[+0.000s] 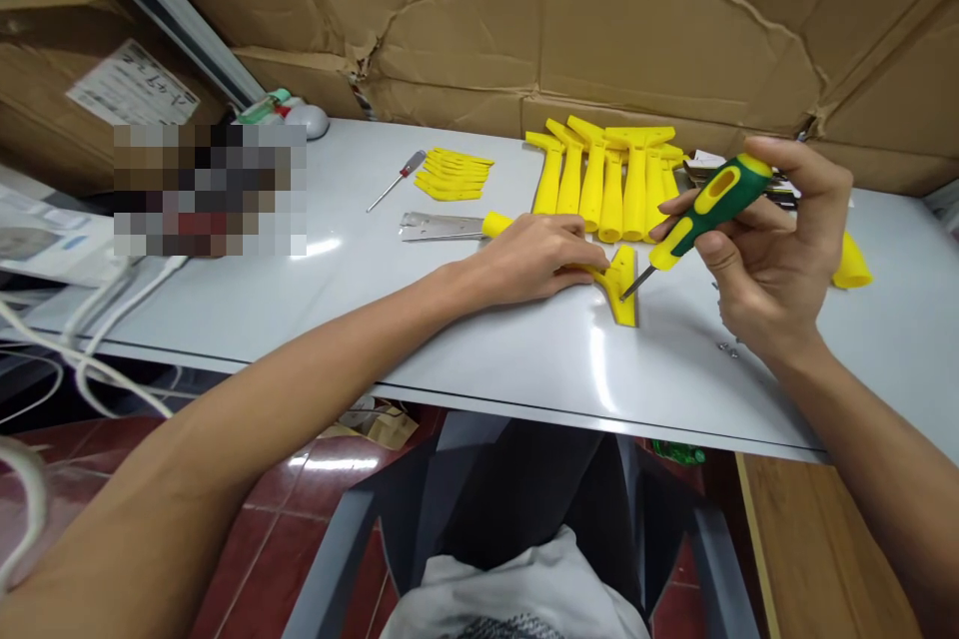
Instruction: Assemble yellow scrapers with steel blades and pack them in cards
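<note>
The right grip holds a screwdriver slanting down-left, tip at the yellow scraper; the left grip clasps the scraper, head pointing right, long axis running leftward beneath.

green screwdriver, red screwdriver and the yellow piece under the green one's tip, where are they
Green screwdriver [702,209], head view: middle of the handle
Red screwdriver [412,164], head view: handle
Yellow piece [621,278], head view: its crossbar
</note>
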Demonstrator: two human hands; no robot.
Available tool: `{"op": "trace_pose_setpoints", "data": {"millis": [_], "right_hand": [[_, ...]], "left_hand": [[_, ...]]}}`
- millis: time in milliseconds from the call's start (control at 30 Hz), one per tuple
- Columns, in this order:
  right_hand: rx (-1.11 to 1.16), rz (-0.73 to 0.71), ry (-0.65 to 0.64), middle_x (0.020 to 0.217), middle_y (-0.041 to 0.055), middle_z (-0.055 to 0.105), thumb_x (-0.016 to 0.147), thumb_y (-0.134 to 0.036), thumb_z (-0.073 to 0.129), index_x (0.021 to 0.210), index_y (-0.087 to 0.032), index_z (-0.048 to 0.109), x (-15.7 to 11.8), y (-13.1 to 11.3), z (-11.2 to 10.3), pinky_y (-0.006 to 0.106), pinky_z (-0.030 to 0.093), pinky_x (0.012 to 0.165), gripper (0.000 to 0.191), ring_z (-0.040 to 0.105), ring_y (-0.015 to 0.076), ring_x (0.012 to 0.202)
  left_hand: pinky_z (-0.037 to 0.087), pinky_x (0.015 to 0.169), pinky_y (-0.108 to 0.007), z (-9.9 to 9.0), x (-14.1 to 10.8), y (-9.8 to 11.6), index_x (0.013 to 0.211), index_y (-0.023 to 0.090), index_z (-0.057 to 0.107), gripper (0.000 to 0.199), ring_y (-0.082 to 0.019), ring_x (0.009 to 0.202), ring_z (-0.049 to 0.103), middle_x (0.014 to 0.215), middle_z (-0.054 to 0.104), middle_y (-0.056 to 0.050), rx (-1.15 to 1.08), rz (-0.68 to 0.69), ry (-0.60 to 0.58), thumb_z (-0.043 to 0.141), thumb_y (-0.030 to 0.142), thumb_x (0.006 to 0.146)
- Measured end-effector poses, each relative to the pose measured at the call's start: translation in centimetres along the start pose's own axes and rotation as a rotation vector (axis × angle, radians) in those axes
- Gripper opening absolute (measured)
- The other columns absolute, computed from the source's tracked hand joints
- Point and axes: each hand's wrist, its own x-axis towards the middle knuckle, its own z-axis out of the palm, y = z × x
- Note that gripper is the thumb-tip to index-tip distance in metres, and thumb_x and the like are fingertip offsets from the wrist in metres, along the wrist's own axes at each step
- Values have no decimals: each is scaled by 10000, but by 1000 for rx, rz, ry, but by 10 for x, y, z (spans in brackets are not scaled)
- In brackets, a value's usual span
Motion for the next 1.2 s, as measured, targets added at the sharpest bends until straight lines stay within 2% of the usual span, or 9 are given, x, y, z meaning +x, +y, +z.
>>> {"op": "trace_pose_setpoints", "data": {"millis": [200, 300, 433, 567, 700, 867, 1000, 1100, 1200], "right_hand": [[80, 47, -98, 1196, -7, 730, 900, -233, 815, 1449, -452, 585, 2, -2, -9, 486, 748, 851, 634, 799, 263, 1106], [132, 141, -202, 1200, -15, 759, 918, -271, 802, 1399, -473, 561, 6, -4, -18, 557, 735, 873, 574, 795, 291, 1155], [219, 195, -264, 1184, 10, 798, 857, -293, 880, 1342, -433, 559, 8, -1, -27, 609, 719, 873, 599, 817, 316, 1078], [229, 194, -309, 1268, 42, 790, 864, -302, 883, 1388, -424, 549, 8, 0, -27, 595, 716, 867, 634, 829, 312, 1028], [248, 147, -308, 1268, 35, 794, 830, -279, 917, 1394, -411, 578, 10, -1, -23, 534, 730, 845, 672, 837, 274, 971], [167, 114, -224, 1083, 4, 799, 745, -217, 974, 1396, -400, 625, 11, -3, -21, 426, 747, 775, 761, 833, 238, 871], [-12, 32, -33, 1301, 13, 663, 643, -188, 1021, 1374, -423, 686, 6, -8, -13, 349, 750, 720, 838, 812, 199, 829], [-99, -8, 60, 1243, 1, 638, 593, -260, 1049, 1379, -450, 687, 2, -11, -5, 329, 742, 727, 886, 778, 184, 812], [-127, -3, 109, 1181, 0, 633, 613, -314, 1042, 1376, -439, 692, 0, -12, 2, 272, 720, 723, 849, 737, 159, 809]], "left_hand": [[511, 777, -286, 1, 0, -1, 1158, 257, 820, 192, -190, 914, 702, 1010, 770, -59, -12, -11, -3, 673, 268, 1037], [515, 783, -282, 3, 0, -2, 1157, 260, 823, 190, -186, 900, 704, 992, 753, -56, -20, -19, 10, 685, 249, 1027], [536, 822, -295, 8, 0, -2, 1166, 268, 823, 218, -194, 933, 715, 1034, 747, -64, -23, -20, 30, 663, 208, 1031], [554, 885, -313, 10, 1, 0, 1196, 262, 811, 247, -201, 997, 717, 1102, 747, -79, -46, -29, 18, 632, 195, 1041], [551, 871, -313, 5, 1, 3, 1207, 263, 802, 260, -198, 982, 709, 1076, 745, -72, -48, -45, -9, 620, 187, 1038], [537, 851, -341, 3, 3, 8, 1175, 241, 795, 232, -225, 1029, 698, 1074, 777, -67, 9, -44, -42, 606, 194, 1049], [507, 772, -352, 4, 2, 14, 1153, 225, 790, 209, -237, 1044, 687, 1107, 817, -22, 97, -46, -26, 630, 167, 1032], [453, 680, -355, 2, 1, 19, 1082, 228, 806, 147, -240, 1015, 694, 1039, 820, -12, 165, -60, -30, 686, 195, 1003], [417, 642, -353, 1, 1, 22, 1043, 227, 814, 114, -240, 992, 704, 969, 802, -22, 195, -74, -29, 719, 225, 980]]}}
